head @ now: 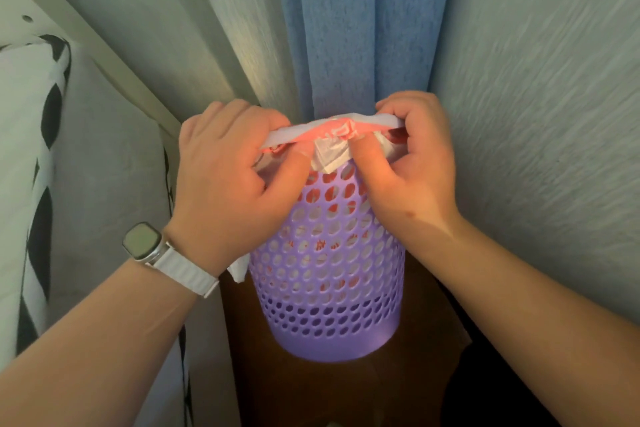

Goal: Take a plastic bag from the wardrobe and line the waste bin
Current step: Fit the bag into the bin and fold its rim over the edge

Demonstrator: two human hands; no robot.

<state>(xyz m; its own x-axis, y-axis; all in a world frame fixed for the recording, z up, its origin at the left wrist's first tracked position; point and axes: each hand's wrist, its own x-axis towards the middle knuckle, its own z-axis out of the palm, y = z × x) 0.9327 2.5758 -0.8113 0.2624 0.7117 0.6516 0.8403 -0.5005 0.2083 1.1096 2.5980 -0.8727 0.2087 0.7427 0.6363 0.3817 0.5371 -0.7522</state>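
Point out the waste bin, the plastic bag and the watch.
waste bin (325,291): head view, on its perforated purple side wall.
plastic bag (332,130): head view, on the red-printed stretch pulled between both hands.
watch (141,240): head view, on its face, at the left wrist.

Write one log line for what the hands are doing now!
left hand + right hand | grip plastic bag | at purple bin rim

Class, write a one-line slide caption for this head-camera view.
Both hands, left and right, stretch a plastic bag over the purple waste bin.

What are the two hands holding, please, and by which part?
Both the left hand and right hand pinch the plastic bag by its top edge at the bin's rim.
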